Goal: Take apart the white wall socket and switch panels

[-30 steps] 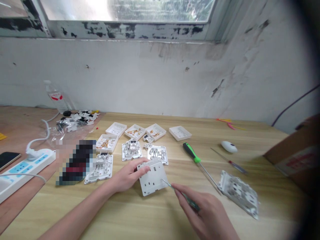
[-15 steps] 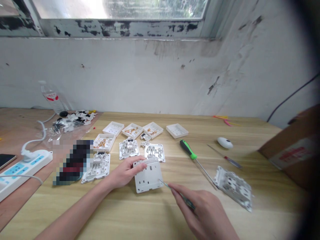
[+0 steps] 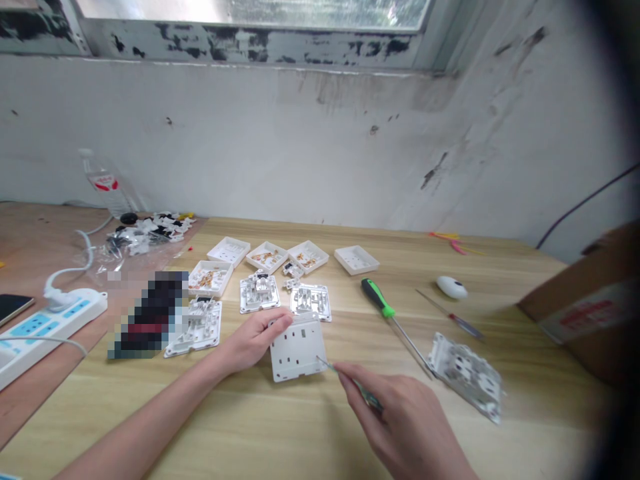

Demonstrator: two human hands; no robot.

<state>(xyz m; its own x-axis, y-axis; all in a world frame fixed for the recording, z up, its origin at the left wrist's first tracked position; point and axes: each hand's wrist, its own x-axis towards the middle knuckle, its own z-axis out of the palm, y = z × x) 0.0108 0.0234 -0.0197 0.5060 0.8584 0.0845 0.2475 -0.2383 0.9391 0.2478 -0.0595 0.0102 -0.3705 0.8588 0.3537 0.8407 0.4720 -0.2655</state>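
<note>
My left hand (image 3: 256, 340) is closed on the upper left edge of a white plastic socket plate (image 3: 299, 348), thumb on the slotted face. The plate is tilted up above the table. My right hand (image 3: 405, 413) grips a slim screwdriver (image 3: 369, 397) with a greenish handle, and its tip meets the plate's face near the right edge. Just behind the plate lies a white frame with metal parts (image 3: 311, 300). Two more such assemblies sit to the left, one in the middle (image 3: 259, 293) and one beside my forearm (image 3: 200, 327).
Several shallow white trays stand behind, including one with copper-coloured parts (image 3: 210, 278). To the right lie a green-and-black screwdriver (image 3: 379, 298), a thin screwdriver (image 3: 465, 327), a white mouse-shaped object (image 3: 451, 287), a socket assembly (image 3: 466, 377) and a cardboard box (image 3: 590, 313). A power strip (image 3: 60, 327) is at left.
The camera view has shifted slightly. Both hands keep their grips, and the screwdriver tip stays at about the same spot on the plate.
</note>
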